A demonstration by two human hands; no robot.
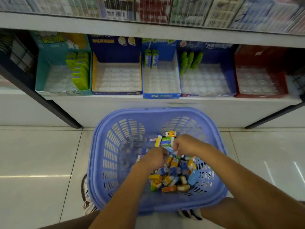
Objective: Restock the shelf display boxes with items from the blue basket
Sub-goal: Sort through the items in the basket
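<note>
A blue basket [115,162] stands on the floor in front of me, holding several small packs [175,177] in yellow, blue, orange and green. Both my hands are down inside it, over the packs. My left hand [154,158] has its fingers curled into the pile, blurred, and what it holds is hidden. My right hand [184,144] is bent at the wrist with fingers closed near a green-and-white pack [167,141]; whether it grips one is unclear. On the low shelf stand display boxes: teal [49,80], yellow-edged blue [115,93], light blue [160,95], dark blue [231,76] and red [257,55].
The teal box holds green clips [79,70], the light blue box two tall packs [151,57], the dark blue box green bottles [189,61]. A shelf of packaged goods [148,10] overhangs above. Dark shelf posts [54,106] slant at both sides. My shoes [89,207] touch the basket.
</note>
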